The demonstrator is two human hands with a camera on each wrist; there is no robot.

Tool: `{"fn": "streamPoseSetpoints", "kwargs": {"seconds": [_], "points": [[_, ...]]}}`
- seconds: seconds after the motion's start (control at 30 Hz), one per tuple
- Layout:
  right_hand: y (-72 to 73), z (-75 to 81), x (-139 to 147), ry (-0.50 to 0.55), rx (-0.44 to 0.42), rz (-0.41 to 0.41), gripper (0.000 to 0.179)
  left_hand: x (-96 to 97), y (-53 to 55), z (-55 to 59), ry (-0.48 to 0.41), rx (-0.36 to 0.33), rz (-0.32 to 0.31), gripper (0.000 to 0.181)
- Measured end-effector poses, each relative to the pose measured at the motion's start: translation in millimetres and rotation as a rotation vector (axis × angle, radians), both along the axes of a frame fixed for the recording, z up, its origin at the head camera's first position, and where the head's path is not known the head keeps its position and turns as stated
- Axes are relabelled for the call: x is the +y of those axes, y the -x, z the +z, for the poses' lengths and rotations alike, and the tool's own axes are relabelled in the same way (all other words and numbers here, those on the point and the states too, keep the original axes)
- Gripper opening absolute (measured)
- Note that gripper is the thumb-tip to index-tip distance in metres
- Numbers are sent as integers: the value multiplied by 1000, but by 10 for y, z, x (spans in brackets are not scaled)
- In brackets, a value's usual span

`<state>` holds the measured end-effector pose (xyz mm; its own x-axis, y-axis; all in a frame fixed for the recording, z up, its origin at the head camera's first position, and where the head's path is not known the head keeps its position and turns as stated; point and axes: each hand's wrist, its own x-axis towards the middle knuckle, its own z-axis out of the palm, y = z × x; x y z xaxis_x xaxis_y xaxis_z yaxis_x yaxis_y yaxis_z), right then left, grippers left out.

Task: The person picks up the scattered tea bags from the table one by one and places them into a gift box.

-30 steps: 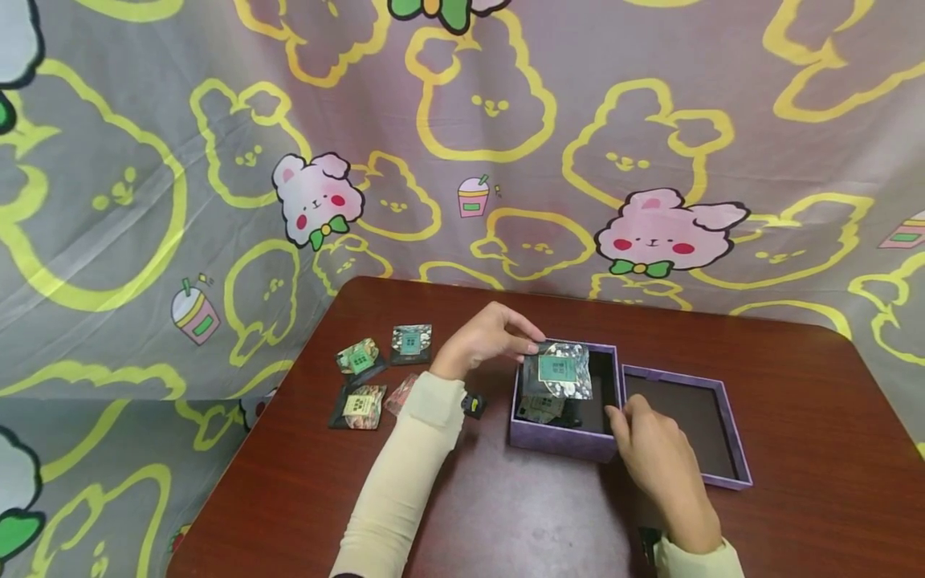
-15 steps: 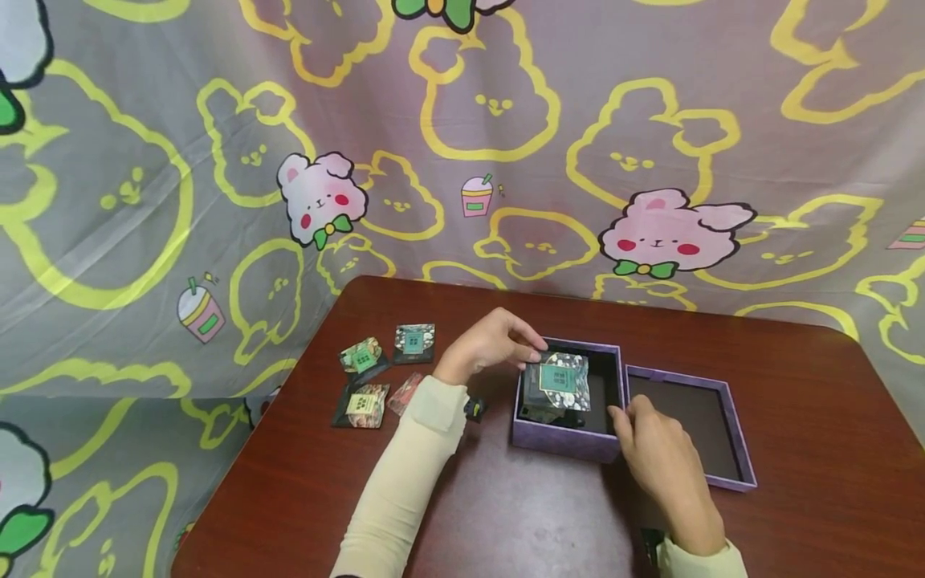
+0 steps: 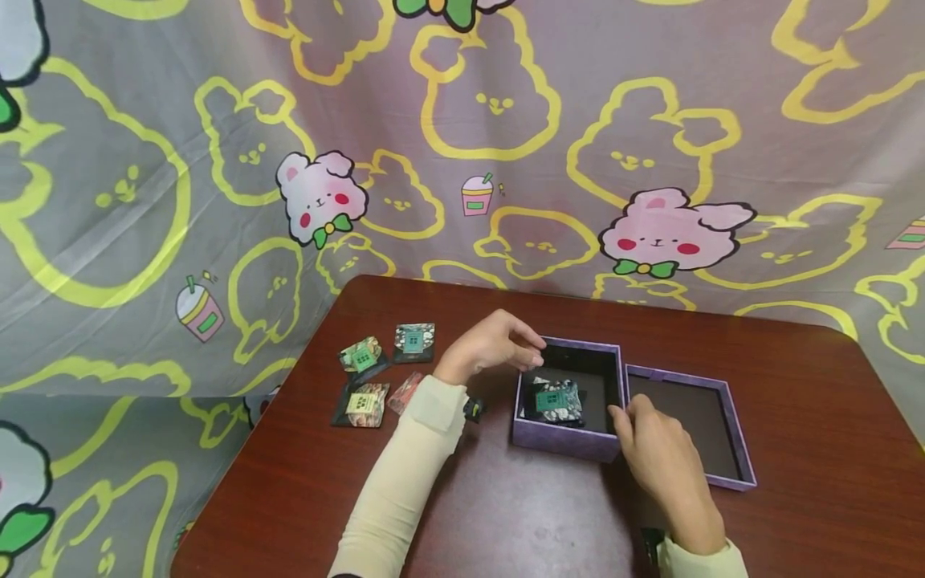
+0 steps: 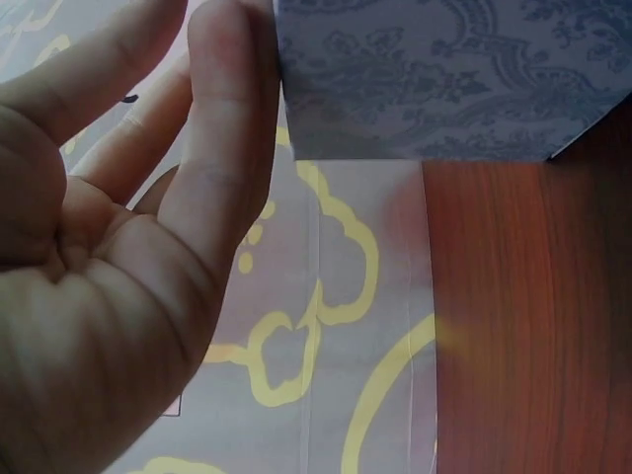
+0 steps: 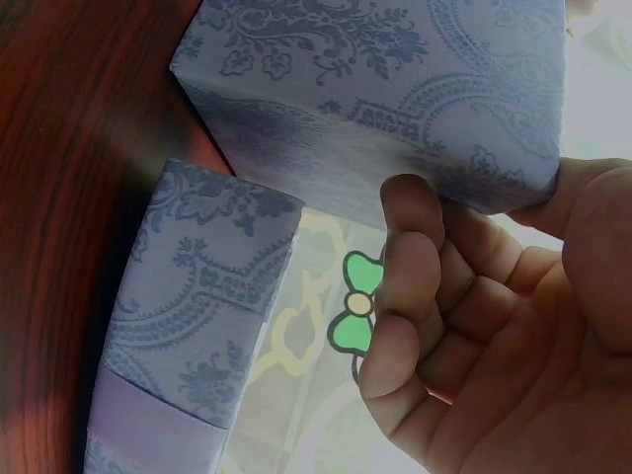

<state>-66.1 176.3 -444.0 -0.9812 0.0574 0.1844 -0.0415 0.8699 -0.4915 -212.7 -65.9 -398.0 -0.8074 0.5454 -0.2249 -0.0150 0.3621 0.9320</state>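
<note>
A purple patterned box (image 3: 567, 438) stands with its top uncovered on the table. Inside it, towards the front left, lies a dark sachet with a teal label (image 3: 556, 400), over another dark item mostly hidden beneath. My left hand (image 3: 491, 345) hovers at the box's back left rim, holding nothing; in the left wrist view its fingers (image 4: 219, 128) extend beside the patterned wall. With my right hand (image 3: 661, 453) I grip the box's front right corner, thumb at the rim. The right wrist view shows the curled fingers (image 5: 410, 207) against the outer wall.
The box's purple lid (image 3: 730, 425) lies inside-up to the right. At the left are a green-labelled sachet (image 3: 361, 357), a teal-labelled sachet (image 3: 414, 340), a cream-labelled sachet (image 3: 364, 405) and a red sachet (image 3: 403, 393). A small black item (image 3: 473, 409) shows beside the left sleeve.
The teal-labelled sachet went down from my left fingers into the box, and they have let it go. The left hand stays by the rim; the right hand keeps its grip.
</note>
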Motion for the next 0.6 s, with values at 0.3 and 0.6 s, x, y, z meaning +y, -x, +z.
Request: {"fn": "streamPoseSetpoints", "kwargs": {"seconds": [0.3, 0.6], "points": [[-3, -8, 7, -1, 5, 4, 26, -150, 24, 10, -25, 34, 33, 19], [2, -6, 4, 4, -6, 7, 26, -284, 4, -23, 16, 72, 44, 24]]}}
